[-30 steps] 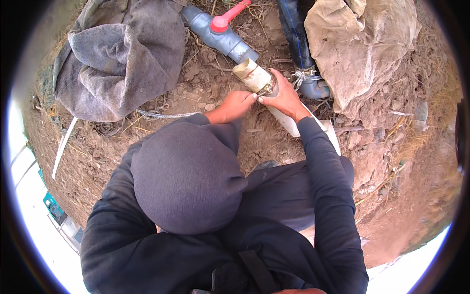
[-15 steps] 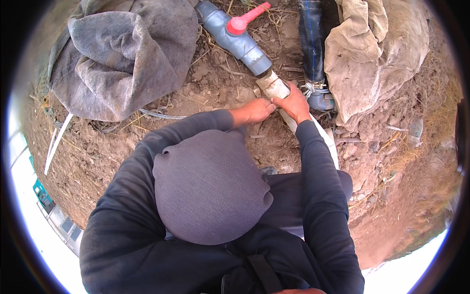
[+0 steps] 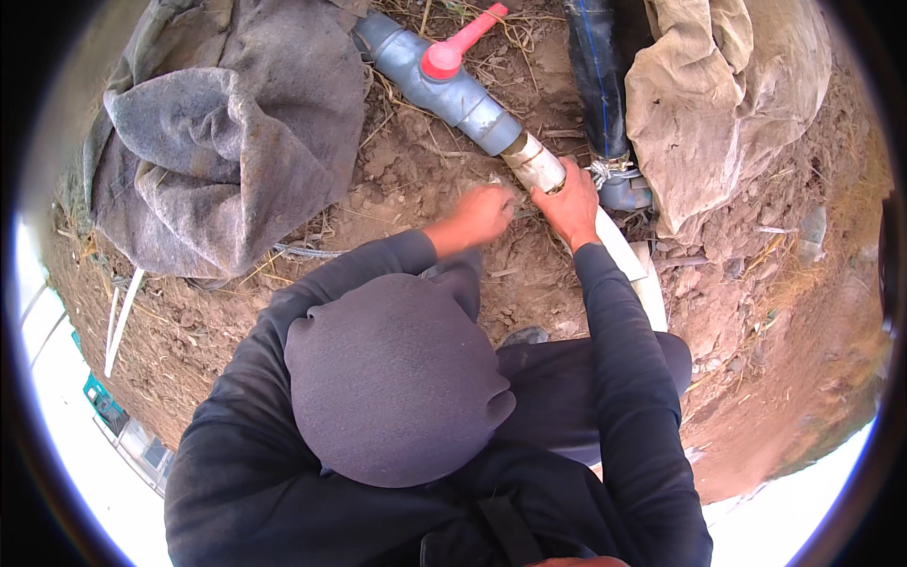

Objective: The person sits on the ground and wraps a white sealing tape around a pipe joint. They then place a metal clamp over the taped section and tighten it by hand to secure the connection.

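Dry, cloddy soil (image 3: 397, 194) strewn with bits of straw spreads under everything, curving away toward the fisheye rim. Near the upper middle lies a short, stained off-white tube (image 3: 539, 166), slanting with its upper end against the mouth of a grey pipe valve (image 3: 477, 115); whether it sits inside that mouth I cannot tell. Its lower end is in the right hand (image 3: 570, 205), which is closed around it, thumb toward the left. Just left of the tube, apart from it, the left hand (image 3: 479, 213) is loosely curled and blurred; whether it has hold of anything I cannot tell. From beneath the right hand a white hose (image 3: 619, 248) runs down and to the right.

Atop the valve, a red handle (image 3: 477, 34) points up and to the right. Beyond the tube, on its right, a black hose with a blue stripe (image 3: 593, 80) comes down to a grey fitting (image 3: 625, 194), with a tie (image 3: 609, 171) bound around the joint. Outside these lie a crumpled tan cloth (image 3: 732, 113) at right and a heavy grey cloth (image 3: 283, 113) at left. Below, a dark cap (image 3: 402, 383) covers the person's head between two black sleeves (image 3: 642, 416).
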Tool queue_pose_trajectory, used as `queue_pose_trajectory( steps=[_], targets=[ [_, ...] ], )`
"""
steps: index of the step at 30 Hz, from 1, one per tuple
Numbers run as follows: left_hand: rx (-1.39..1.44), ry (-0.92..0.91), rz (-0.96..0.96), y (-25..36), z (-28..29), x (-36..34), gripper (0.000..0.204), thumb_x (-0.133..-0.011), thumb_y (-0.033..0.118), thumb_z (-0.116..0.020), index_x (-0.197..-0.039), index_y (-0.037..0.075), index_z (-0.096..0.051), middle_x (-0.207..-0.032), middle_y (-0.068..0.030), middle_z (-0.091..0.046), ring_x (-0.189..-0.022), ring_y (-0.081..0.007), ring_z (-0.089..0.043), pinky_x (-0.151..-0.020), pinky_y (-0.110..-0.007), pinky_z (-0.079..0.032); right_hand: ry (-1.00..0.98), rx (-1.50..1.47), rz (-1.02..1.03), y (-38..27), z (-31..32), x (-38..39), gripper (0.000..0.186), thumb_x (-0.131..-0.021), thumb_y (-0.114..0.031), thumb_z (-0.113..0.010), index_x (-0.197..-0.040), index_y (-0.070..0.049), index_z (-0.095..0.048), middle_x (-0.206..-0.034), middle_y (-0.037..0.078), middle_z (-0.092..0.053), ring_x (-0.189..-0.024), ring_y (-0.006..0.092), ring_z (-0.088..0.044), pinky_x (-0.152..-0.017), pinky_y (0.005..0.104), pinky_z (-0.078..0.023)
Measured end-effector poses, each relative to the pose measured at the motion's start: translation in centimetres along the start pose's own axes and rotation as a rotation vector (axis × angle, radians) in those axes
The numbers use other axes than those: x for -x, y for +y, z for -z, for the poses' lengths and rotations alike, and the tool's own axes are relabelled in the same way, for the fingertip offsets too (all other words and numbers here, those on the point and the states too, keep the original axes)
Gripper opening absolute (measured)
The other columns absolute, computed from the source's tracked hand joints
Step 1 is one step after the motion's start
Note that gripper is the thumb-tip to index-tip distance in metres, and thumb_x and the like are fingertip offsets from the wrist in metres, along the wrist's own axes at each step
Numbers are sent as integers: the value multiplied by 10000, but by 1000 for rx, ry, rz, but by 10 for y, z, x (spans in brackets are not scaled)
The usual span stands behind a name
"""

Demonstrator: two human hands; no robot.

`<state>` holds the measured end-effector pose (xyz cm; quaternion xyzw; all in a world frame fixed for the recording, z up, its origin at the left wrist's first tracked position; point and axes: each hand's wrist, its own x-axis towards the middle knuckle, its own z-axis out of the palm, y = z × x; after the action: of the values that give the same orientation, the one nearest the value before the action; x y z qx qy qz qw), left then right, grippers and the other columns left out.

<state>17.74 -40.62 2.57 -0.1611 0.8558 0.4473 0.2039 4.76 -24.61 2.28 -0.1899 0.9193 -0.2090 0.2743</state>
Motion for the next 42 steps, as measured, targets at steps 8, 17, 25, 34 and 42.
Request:
queue_pose_trajectory(
  steps=[8, 17, 25, 34, 42],
  targets=[
    [35, 41, 194, -12, 51, -4, 320, -943, 254, -641, -1145, 33, -753, -1029, -223, -764, -977, -407, -735, -880, -453, -570, -171, 18, -64, -4, 8, -1, 846, -716, -445, -802, -1453, -104, -563, -1329, 198, -609, -1284, 390, -562, -1099, 518, -415],
    [1152, -5, 630, -17, 18, -19, 328, -1025, 103, -537, -1313, -54, -551, -1097, -161, -723, -905, -292, -744, -751, -364, -608, -282, 26, -126, -7, 13, -3, 833, -701, -469, -778, -1448, -150, -591, -1374, 214, -635, -1264, 400, -621, -1117, 576, -380],
    [1273, 47, 546, -17, 2, -37, 327, -1027, 102, -521, -1329, -23, -526, -1324, -184, -632, -1239, -318, -625, -1081, -483, -495, -273, -86, -109, 2, 2, -17, 871, -674, -501, -790, -1433, -121, -598, -1356, 205, -663, -1271, 375, -627, -1075, 505, -446],
    [1268, 134, 536, -6, -3, -37, 311, -1000, 118, -609, -1282, -4, -558, -1238, -153, -673, -1130, -277, -671, -1035, -449, -523, -313, -197, -129, 10, 4, -23, 928, -668, -536, -790, -1467, -114, -580, -1347, 214, -663, -1274, 371, -626, -1108, 484, -431],
    [1219, 152, 580, -4, -2, -36, 326, -997, 134, -608, -1286, -12, -567, -1219, -151, -683, -1137, -271, -672, -990, -418, -529, -372, -192, -121, 16, -5, -27, 964, -664, -550, -791, -1485, -101, -558, -1391, 199, -667, -1307, 356, -620, -1120, 509, -395]
  ],
)
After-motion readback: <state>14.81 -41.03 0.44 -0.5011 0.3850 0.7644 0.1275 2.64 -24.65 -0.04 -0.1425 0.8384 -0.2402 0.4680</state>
